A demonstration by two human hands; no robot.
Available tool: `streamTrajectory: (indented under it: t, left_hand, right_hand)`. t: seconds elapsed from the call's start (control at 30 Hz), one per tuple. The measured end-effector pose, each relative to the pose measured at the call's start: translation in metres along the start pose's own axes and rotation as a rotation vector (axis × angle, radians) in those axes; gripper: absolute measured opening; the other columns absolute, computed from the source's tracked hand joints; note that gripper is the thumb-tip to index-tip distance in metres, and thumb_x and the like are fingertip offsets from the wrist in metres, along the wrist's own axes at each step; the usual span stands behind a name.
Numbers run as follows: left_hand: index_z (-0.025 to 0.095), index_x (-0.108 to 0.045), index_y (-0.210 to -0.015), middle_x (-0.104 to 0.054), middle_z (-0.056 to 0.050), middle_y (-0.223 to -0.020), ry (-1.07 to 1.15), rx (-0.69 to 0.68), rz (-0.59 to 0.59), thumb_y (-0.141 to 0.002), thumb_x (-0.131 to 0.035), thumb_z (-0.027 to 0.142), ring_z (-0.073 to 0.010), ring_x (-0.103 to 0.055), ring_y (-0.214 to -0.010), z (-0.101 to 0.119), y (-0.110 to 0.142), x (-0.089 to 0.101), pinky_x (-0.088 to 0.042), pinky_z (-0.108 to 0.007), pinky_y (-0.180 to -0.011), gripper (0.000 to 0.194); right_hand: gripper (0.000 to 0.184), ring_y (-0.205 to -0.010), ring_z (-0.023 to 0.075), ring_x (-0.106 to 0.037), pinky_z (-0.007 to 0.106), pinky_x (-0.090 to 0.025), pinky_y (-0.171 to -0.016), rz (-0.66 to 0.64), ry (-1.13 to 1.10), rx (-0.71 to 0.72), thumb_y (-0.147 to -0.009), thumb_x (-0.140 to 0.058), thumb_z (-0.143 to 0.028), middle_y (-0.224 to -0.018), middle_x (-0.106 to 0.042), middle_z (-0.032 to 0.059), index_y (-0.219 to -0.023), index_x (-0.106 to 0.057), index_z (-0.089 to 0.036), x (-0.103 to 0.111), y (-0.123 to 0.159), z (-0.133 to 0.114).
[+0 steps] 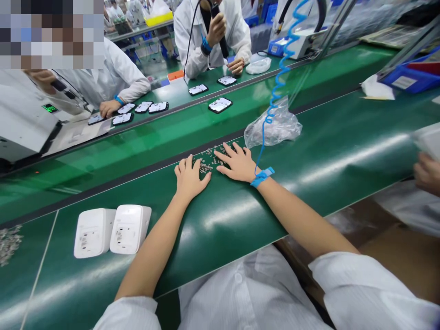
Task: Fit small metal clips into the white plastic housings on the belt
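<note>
Both of my hands rest on the green work surface around a loose pile of small metal parts [205, 167], too small to name exactly. My left hand [189, 178] lies at the pile's left side, fingers apart and slightly curved, the thumb beside the parts. On the right, my right hand [239, 161] is spread flat with its fingertips over some of the parts. A blue wrist strap [262, 176] with a coiled blue cord [282, 68] is around my right wrist. Just beyond that hand sits a clear plastic bag [273, 127].
Two white plastic housings [94, 233] stand left of my left arm. More small metal parts [9, 243] lie at the far left. Across the green conveyor belt [144, 137], co-workers in white coats handle flat black-and-white units [220, 105]. A blue bin [414, 73] is at the right.
</note>
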State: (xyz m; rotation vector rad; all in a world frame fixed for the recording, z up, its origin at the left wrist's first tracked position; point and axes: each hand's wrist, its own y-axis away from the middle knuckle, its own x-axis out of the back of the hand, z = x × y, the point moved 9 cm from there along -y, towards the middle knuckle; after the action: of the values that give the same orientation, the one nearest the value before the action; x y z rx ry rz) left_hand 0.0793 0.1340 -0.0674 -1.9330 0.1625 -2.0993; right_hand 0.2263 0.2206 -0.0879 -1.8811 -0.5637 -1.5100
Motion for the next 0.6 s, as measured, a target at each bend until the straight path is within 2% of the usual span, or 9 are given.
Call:
streamTrajectory:
  t: [0.1,0.2,0.43,0.53,0.6]
  left_hand:
    - [0.018,-0.056,-0.142,-0.041,-0.02,-0.158,-0.001,0.058,0.012,-0.089,-0.058,0.058,-0.0429,-0.038,-0.139,-0.005,0.001,0.001,-0.034,-0.062,-0.113,0.067]
    - [0.02,-0.056,-0.143,-0.042,-0.017,-0.158,0.021,0.005,-0.01,-0.09,-0.057,0.057,-0.0409,-0.037,-0.139,-0.001,0.001,-0.001,-0.034,-0.06,-0.114,0.064]
    - [0.028,-0.062,-0.138,-0.045,-0.014,-0.151,0.078,-0.053,-0.021,-0.089,-0.061,0.053,-0.0385,-0.036,-0.137,0.003,0.003,0.002,-0.035,-0.058,-0.111,0.055]
    - [0.036,-0.064,-0.135,-0.04,-0.01,-0.156,0.077,-0.141,-0.059,-0.091,-0.06,0.051,-0.0386,-0.035,-0.137,0.011,0.005,0.0,-0.034,-0.058,-0.11,0.047]
    - [0.035,-0.062,-0.137,-0.039,-0.008,-0.159,0.054,-0.18,-0.081,-0.093,-0.056,0.05,-0.0383,-0.036,-0.136,0.015,0.005,-0.002,-0.034,-0.058,-0.109,0.047]
  right_hand:
    - [0.066,-0.148,0.0515,-0.023,0.072,-0.029,-0.109,0.018,0.025,-0.045,-0.103,-0.036,-0.062,-0.168,-0.024,0.0168,-0.16,-0.039,-0.028,-0.002,0.001,0.0]
    - [0.063,-0.149,0.0509,-0.02,0.072,-0.027,-0.109,0.036,0.031,0.016,-0.103,-0.036,-0.062,-0.168,-0.024,0.0142,-0.158,-0.041,-0.031,-0.003,0.003,-0.01]
    - [0.061,-0.148,0.054,-0.017,0.075,-0.024,-0.108,0.061,0.028,-0.044,-0.103,-0.037,-0.061,-0.167,-0.026,0.0135,-0.156,-0.045,-0.031,0.0,0.001,-0.007]
    - [0.062,-0.148,0.0522,-0.017,0.071,-0.025,-0.109,0.123,0.01,-0.082,-0.104,-0.035,-0.058,-0.168,-0.023,0.0169,-0.156,-0.044,-0.025,0.012,0.002,-0.009]
    - [0.06,-0.148,0.0475,-0.021,0.066,-0.028,-0.109,0.107,-0.014,0.014,-0.105,-0.035,-0.057,-0.168,-0.024,0.0152,-0.154,-0.047,-0.026,0.014,0.002,-0.023]
